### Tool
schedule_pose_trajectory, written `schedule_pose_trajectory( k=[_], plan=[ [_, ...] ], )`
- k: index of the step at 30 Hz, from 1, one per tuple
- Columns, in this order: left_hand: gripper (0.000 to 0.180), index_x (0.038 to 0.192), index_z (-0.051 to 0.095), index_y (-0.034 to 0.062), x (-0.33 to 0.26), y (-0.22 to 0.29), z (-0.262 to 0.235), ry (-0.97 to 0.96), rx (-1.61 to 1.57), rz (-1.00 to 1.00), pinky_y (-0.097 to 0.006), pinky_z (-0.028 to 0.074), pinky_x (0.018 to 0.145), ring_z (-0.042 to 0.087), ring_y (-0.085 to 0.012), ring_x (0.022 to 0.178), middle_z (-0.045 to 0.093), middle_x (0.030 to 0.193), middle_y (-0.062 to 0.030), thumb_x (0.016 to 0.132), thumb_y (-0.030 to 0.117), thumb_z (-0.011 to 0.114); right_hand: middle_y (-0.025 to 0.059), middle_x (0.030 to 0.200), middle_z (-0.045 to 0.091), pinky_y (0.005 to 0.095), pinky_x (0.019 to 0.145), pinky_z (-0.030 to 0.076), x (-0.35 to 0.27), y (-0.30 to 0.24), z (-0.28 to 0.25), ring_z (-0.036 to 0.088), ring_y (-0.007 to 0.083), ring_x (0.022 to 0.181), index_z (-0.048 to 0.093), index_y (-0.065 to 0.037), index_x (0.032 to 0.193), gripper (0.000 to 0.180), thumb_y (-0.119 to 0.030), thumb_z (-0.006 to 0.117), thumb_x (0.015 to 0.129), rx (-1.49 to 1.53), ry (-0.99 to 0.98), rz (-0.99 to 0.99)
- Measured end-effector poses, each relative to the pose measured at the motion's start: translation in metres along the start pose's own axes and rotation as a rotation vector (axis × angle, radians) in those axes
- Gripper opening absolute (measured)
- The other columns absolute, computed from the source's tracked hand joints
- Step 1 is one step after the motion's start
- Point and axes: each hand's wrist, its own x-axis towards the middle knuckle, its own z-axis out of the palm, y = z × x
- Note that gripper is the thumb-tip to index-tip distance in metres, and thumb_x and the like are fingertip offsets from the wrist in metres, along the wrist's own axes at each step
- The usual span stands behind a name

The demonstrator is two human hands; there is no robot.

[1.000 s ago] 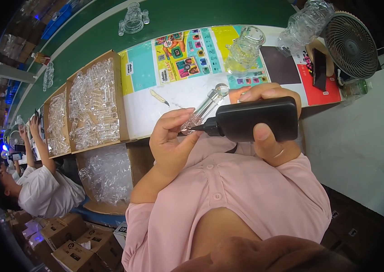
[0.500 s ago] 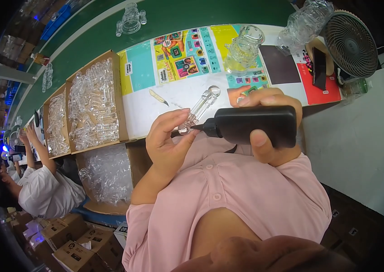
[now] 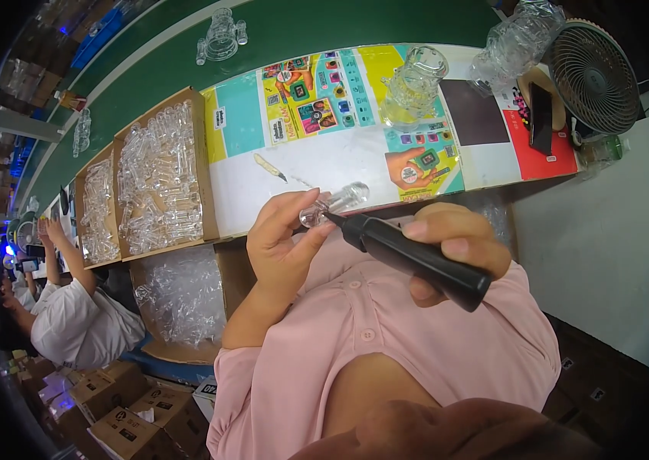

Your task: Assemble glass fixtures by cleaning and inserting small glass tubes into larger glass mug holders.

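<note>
The left hand [image 3: 282, 241] pinches a small clear glass tube [image 3: 334, 204] between thumb and fingers, just above the chest. The right hand [image 3: 455, 249] wraps closed around a black pen-shaped power tool [image 3: 416, 259], its tip touching the tube from four o'clock. At ten o'clock, cardboard trays of clear glass pieces [image 3: 157, 184] sit on the counter [image 3: 324, 165].

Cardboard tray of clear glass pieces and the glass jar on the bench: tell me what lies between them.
In the head view, between cardboard tray and glass jar lies colourful printed paper and a small pale tool.
</note>
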Motion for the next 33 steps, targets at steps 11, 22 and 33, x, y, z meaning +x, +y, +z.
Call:
schedule_pose_trajectory(
  k=[11, 22, 33],
  plan=[
    [0.042, 0.116, 0.046, -0.0087, -0.007, 0.007, -0.005, -0.134, -0.494, -0.264, -0.029, 0.047, 0.085, 0.058, -0.0191, 0.095, 0.058, 0.102, -0.0158, 0.077, -0.006, 0.061, 0.0202, 0.089, 0.056, 0.0316, 0.045, 0.047, -0.001, 0.011, 0.01, 0.055, 0.0233, 0.055, 0.042, -0.001, 0.104, 0.044, -0.017, 0.07, 0.075, 0.062, 0.173, -0.341],
    [0.042, 0.11, 0.05, -0.0072, -0.009, 0.006, -0.005, -0.006, -0.155, -0.144, -0.028, 0.048, 0.078, 0.061, -0.0197, 0.085, 0.061, 0.092, -0.0148, 0.074, 0.002, 0.068, 0.0204, 0.09, 0.057, 0.0323, 0.047, 0.049, -0.002, 0.011, 0.008, 0.057, 0.0239, 0.059, 0.044, -0.001, 0.102, 0.041, -0.016, 0.071, 0.075, 0.01, 0.12, -0.334],
    [0.04, 0.106, 0.053, -0.007, -0.007, 0.004, -0.01, -0.02, 0.006, -0.028, -0.026, 0.048, 0.077, 0.06, -0.0188, 0.086, 0.058, 0.098, -0.0132, 0.071, -0.002, 0.069, 0.0204, 0.091, 0.057, 0.0324, 0.05, 0.049, -0.004, 0.011, 0.004, 0.057, 0.0243, 0.065, 0.041, -0.001, 0.106, 0.046, -0.019, 0.071, 0.075, 0.068, 0.112, -0.232]
  ],
)
